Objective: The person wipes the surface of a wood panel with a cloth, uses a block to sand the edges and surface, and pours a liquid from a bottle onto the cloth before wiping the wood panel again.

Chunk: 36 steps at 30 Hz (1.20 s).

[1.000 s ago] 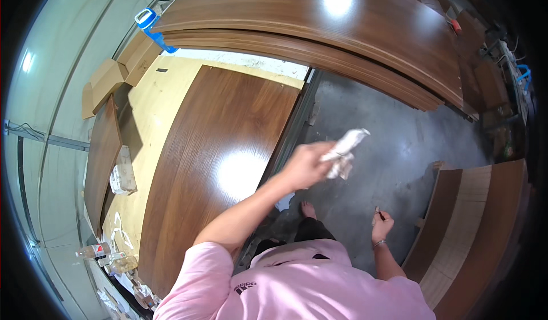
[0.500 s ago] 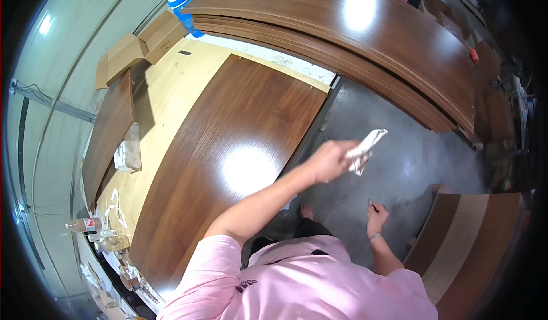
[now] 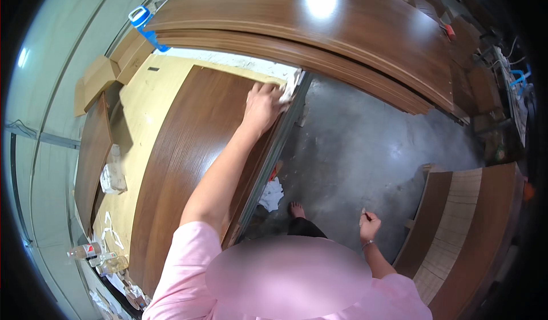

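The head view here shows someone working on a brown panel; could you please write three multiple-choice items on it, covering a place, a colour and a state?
1. Where is the left hand?
A. on the far corner of the brown panel
B. on the floor
C. on the bottles

2. What colour is the sleeve?
A. green
B. pink
C. black

3. How is the right hand?
A. flat on the panel
B. gripping a box
C. hanging loosely curled over the grey floor

Answers: 1 A, it presses a white cloth at that corner; 2 B, the shoulder fabric is pink; 3 C, it touches no surface.
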Tool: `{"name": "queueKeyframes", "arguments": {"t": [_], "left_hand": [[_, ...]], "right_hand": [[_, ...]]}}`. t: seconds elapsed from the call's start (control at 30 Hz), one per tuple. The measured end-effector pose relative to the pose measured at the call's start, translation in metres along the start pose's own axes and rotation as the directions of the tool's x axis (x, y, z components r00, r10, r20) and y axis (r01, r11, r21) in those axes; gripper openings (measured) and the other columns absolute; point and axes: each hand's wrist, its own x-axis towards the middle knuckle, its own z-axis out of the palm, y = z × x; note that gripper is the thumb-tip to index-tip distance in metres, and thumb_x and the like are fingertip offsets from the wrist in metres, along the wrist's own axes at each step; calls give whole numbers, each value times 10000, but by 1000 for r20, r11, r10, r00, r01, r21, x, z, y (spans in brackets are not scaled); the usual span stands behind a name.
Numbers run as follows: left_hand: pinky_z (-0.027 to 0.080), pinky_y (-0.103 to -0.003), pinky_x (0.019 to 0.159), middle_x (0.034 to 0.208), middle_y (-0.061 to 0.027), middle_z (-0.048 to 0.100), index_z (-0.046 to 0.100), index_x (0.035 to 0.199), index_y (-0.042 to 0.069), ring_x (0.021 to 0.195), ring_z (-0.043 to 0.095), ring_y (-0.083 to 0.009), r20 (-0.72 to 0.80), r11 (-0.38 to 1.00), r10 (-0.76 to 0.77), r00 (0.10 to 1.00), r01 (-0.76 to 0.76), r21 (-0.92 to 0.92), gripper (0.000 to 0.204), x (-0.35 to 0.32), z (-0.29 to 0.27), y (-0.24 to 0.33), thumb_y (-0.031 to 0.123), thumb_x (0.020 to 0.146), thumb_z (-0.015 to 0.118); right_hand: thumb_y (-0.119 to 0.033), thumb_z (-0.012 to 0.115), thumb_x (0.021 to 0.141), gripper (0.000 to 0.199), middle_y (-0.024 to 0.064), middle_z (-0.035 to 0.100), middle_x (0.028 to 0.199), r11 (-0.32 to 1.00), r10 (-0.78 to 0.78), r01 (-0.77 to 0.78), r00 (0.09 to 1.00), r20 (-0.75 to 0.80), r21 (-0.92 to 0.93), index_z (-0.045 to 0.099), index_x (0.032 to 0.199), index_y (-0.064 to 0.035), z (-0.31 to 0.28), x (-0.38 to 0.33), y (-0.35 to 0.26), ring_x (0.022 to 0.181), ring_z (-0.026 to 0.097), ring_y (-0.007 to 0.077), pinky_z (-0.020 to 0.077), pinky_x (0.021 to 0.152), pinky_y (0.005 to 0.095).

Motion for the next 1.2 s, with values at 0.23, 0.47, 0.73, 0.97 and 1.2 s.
{"name": "queueKeyframes", "arguments": {"t": [0.23, 0.47, 0.73, 0.97, 1.2], "left_hand": [[451, -459, 829, 1158, -105, 622, 706, 1078, 92, 1000, 547, -344, 101, 995, -53, 994, 43, 93, 312, -17, -23, 8, 166, 777, 749], [435, -476, 836, 1127, -124, 587, 653, 1072, 65, 1011, 522, -364, 86, 998, 0, 996, -5, 57, 356, -28, -18, 42, 125, 733, 744], [400, -466, 972, 1231, -98, 587, 638, 1139, 98, 1127, 521, -332, 129, 992, -82, 988, 69, 108, 392, -37, -30, 29, 132, 756, 717], [379, -474, 1050, 1288, -109, 580, 617, 1167, 84, 1215, 503, -347, 103, 987, -101, 990, 86, 136, 378, -18, -28, 7, 155, 808, 712], [539, -362, 771, 1084, -176, 681, 654, 1136, 14, 891, 675, -347, 86, 483, -698, 711, 556, -676, 285, -32, -25, -30, 63, 855, 652]], "right_hand": [[-108, 732, 893, 239, -4, 546, 610, 997, 70, -69, 993, -93, 14, 653, 758, 73, 0, -2, -6, 546, 442, 73, 366, 496, 271], [-110, 721, 906, 222, -29, 516, 591, 997, 19, -10, 991, -135, 70, 655, 754, 38, -10, 14, -23, 523, 452, 57, 349, 472, 259], [-138, 782, 819, 203, 102, 619, 776, 995, -50, 43, 996, -73, -92, 700, 827, 48, 33, 30, 2, 665, 601, 173, 491, 639, 333], [-97, 763, 852, 167, 32, 572, 753, 859, -431, 372, 896, 105, 351, 696, 869, 55, 137, 13, -194, 640, 552, 87, 433, 574, 261], [-121, 753, 868, 163, 60, 582, 734, 582, -694, 427, 704, 149, 693, 708, 886, 34, 261, -38, -361, 678, 563, 112, 447, 610, 271]]}}
